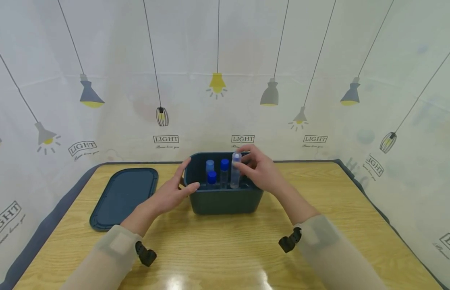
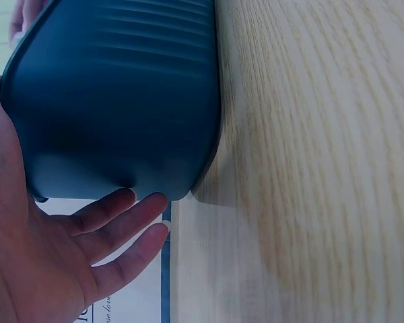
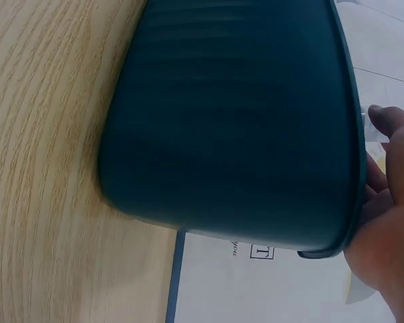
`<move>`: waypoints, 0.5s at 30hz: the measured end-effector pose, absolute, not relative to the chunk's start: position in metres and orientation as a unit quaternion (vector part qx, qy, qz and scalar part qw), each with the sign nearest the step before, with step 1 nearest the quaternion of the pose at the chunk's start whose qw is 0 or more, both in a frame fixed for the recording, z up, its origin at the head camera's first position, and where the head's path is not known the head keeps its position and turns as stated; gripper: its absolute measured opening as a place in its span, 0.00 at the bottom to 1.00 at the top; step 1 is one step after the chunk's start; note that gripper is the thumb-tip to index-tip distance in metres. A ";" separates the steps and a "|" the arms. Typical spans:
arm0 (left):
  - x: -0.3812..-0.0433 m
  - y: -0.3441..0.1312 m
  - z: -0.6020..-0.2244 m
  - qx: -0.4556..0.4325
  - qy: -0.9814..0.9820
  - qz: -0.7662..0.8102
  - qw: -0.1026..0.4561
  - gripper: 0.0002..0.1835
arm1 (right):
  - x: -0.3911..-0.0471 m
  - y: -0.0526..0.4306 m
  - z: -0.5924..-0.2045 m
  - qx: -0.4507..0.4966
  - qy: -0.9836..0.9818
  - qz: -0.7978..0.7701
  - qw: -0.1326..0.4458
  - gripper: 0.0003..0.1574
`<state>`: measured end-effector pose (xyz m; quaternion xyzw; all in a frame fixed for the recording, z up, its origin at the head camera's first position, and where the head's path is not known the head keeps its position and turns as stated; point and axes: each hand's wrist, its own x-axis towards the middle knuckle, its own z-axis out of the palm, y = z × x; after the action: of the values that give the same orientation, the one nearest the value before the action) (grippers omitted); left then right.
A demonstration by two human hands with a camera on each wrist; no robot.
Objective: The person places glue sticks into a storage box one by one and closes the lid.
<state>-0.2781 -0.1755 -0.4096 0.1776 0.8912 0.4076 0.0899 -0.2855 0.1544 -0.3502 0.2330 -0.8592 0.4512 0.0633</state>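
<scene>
A dark teal plastic bin (image 1: 225, 203) stands on the table, seen from outside in both wrist views. Its left end is steadied by my left hand (image 1: 170, 193), thumb over the front rim and the other fingers (image 2: 135, 215) loosely extended against the outer wall. With thumb and fingers my right hand (image 1: 262, 171) pinches the upper part of an upright clear bottle (image 1: 235, 180) in the bin's right half. Left of that bottle stand a clear blue-capped bottle (image 1: 224, 165), a shorter one with a blue cap (image 1: 212, 177) and a bluish bottle (image 1: 210, 164). The bin's front wall hides their bases.
A flat dark teal lid (image 1: 127, 197) lies on the wooden table (image 1: 225, 249), left of the bin. Printed cloth (image 1: 195, 117) with lamp drawings hangs behind and beside the table, close behind the bin.
</scene>
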 end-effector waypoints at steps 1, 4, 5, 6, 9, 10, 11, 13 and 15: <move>-0.278 -0.175 -0.410 0.177 0.891 0.408 0.090 0.52 | -0.286 0.153 -0.351 0.233 -0.862 0.447 0.059 0.22; -0.278 -0.175 -0.410 0.175 0.892 0.407 0.089 0.52 | -0.288 0.150 -0.352 0.234 -0.868 0.436 0.045 0.23; -0.278 -0.175 -0.410 0.175 0.892 0.407 0.089 0.52 | -0.289 0.149 -0.352 0.234 -0.869 0.434 0.040 0.23; -0.278 -0.175 -0.410 0.175 0.891 0.408 0.090 0.51 | -0.289 0.148 -0.352 0.236 -0.870 0.431 0.036 0.22; -0.278 -0.175 -0.410 0.175 0.891 0.409 0.089 0.51 | -0.290 0.145 -0.351 0.242 -0.874 0.422 0.020 0.21; -0.278 -0.175 -0.410 0.175 0.891 0.409 0.089 0.51 | -0.290 0.144 -0.351 0.243 -0.876 0.416 0.014 0.21; -0.278 -0.175 -0.409 0.177 0.891 0.409 0.088 0.51 | -0.290 0.143 -0.351 0.244 -0.879 0.410 0.008 0.21; -0.278 -0.175 -0.409 0.179 0.891 0.409 0.087 0.52 | -0.290 0.141 -0.352 0.245 -0.885 0.396 -0.002 0.20; -0.278 -0.175 -0.409 0.179 0.889 0.411 0.088 0.51 | -0.290 0.140 -0.353 0.245 -0.891 0.382 -0.011 0.20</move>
<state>-0.2783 -0.1754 -0.4095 0.1793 0.8895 0.4111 0.0877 -0.2905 0.1399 -0.3534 0.2447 -0.8911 0.3820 -0.0105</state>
